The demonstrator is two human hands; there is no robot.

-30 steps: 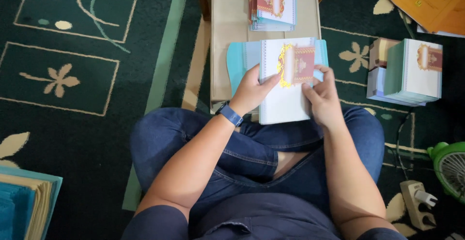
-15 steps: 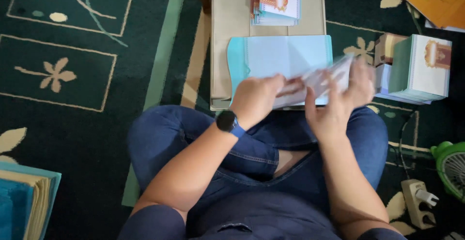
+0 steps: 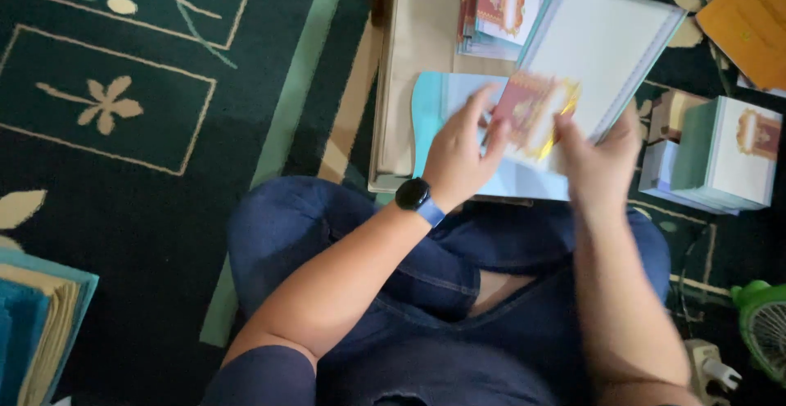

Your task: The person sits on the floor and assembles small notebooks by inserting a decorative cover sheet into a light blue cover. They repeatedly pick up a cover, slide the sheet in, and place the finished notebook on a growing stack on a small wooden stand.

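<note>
Head view, looking straight down on someone sitting cross-legged in jeans on a dark green patterned carpet (image 3: 123, 169): between the two hands is a pale, white-faced card (image 3: 602, 54) with a thin blue edge, tilted up at an angle, and at its lower corner a small red and gold ornamental panel (image 3: 532, 111), blurred by motion. The left hand (image 3: 463, 156), with a dark watch (image 3: 413, 195) on a blue strap at the wrist, has its fingers (image 3: 483, 107) spread and laid loosely against the left side of the red panel, not clenched. The right hand (image 3: 602, 164) pinches the card's lower edge, fingers closed on it. The card is held just above a light blue sheet (image 3: 434, 103) lying on a flat beige surface (image 3: 417, 46) in front of the knees; a stack of similar cards (image 3: 503, 5) sits farther up on that surface, and another stack (image 3: 725, 156) stands on the carpet to the right. Half a second ago the card was lower and nearly flat over the blue sheet, with both hands close together on it; now it has swung up and toward the right, and the hands have parted. The stacks have stayed where they were.
</note>
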